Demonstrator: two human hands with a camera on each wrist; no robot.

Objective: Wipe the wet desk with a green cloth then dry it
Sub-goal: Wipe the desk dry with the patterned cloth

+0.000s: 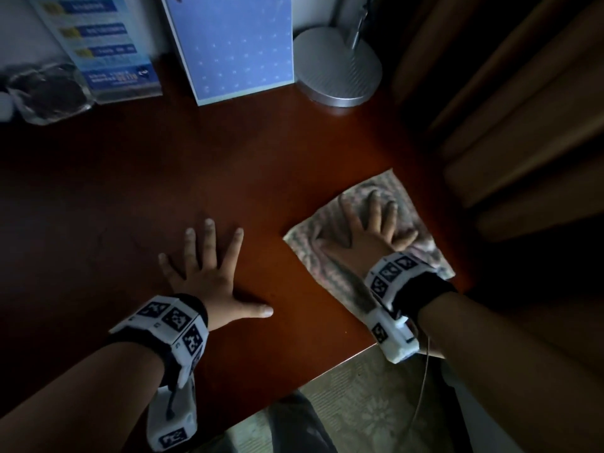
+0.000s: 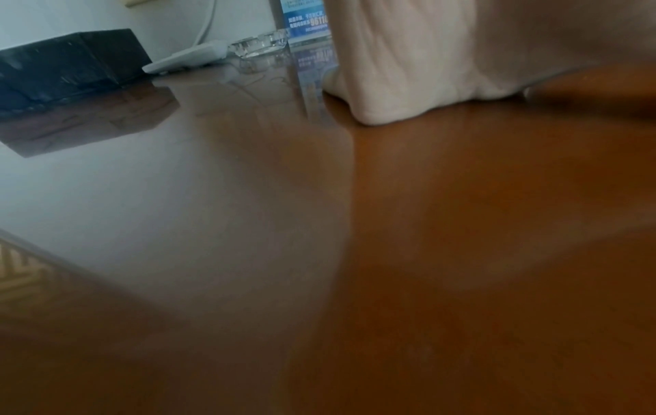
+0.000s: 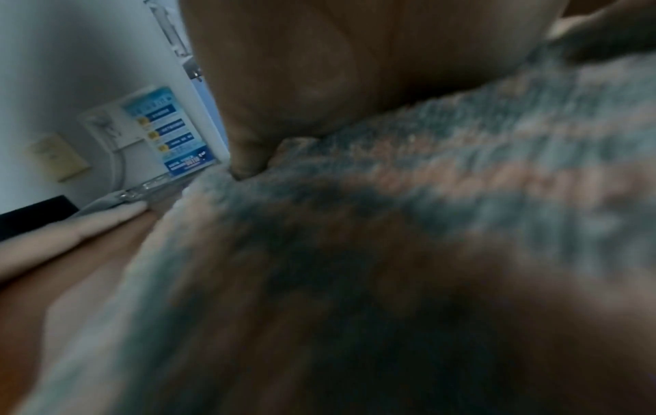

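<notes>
A striped green and pink cloth (image 1: 330, 233) lies flat on the dark red-brown desk (image 1: 163, 178), near its right front corner. My right hand (image 1: 369, 227) presses flat on the cloth with its fingers spread. In the right wrist view the cloth (image 3: 444, 174) fills the picture under the palm. My left hand (image 1: 209, 273) rests flat on the bare desk to the left of the cloth, fingers spread and holding nothing. The left wrist view shows the glossy desk (image 2: 461, 252) surface and part of the left hand (image 2: 408, 70).
Along the back edge stand a blue star-patterned card (image 1: 232, 44), a blue leaflet in a clear holder (image 1: 104, 47), a glass ashtray (image 1: 49, 93) and a silver lamp base (image 1: 336, 70). A black box (image 2: 67, 64) sits far left. Curtains (image 1: 523, 109) hang to the right.
</notes>
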